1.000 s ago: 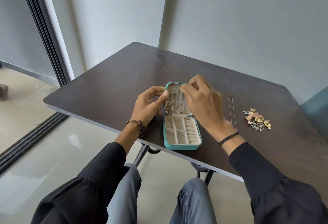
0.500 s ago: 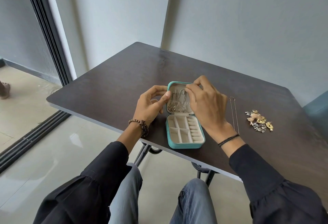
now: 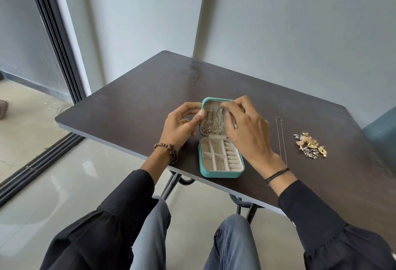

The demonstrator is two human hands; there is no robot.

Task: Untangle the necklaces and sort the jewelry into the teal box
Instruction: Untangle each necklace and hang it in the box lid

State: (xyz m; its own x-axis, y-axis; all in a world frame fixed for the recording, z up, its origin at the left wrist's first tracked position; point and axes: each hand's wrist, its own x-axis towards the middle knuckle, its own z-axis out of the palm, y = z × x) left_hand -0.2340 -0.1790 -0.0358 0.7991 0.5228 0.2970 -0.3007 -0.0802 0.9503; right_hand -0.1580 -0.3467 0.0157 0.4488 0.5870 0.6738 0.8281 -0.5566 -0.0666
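Both hands are at the open teal box (image 3: 221, 173) on the surface (image 3: 139, 109). The left hand (image 3: 180, 126) grips the left edge of the raised lid (image 3: 214, 100), and the right hand (image 3: 246, 130) has its fingers curled at the lid's top right, over the hung necklaces (image 3: 211, 122); can't tell if they pinch a chain. Likely next piece is the loose necklace (image 3: 280, 139), just right of the right hand with its long axis near-to-far, so the right hand is nearer; the jewelry pile (image 3: 309, 144) lies farther right.

Likely home room — glossy tiled floor (image 3: 64, 184); sliding glass door (image 3: 53, 40); small dark table (image 3: 139, 102).
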